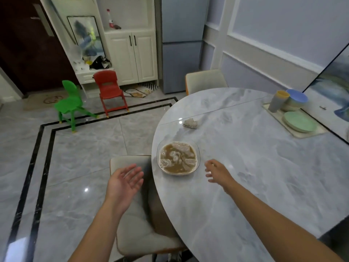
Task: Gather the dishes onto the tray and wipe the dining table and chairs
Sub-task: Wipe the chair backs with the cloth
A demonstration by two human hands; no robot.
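Two loose, empty hands flank the bowl [178, 157].
It sits at the table [255, 176] 's left edge; left hand [124, 183] off it, right hand [217, 171] over open tabletop.

Clear glass bowl of brown soup [178, 157] on the grey marble bench [264, 167], between left fingers [134, 172] and right fingers [208, 167]. Crumpled grey cloth [190, 123] beyond them. Beige tray [319, 131] holding green plates [300, 124] far beyond the right fingers.

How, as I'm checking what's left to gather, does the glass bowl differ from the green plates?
The clear glass bowl holds brown foamy liquid; the stacked pale green plates look empty. The bowl stands at the marble table's edge; the plates lie on the beige tray. Neither is held.
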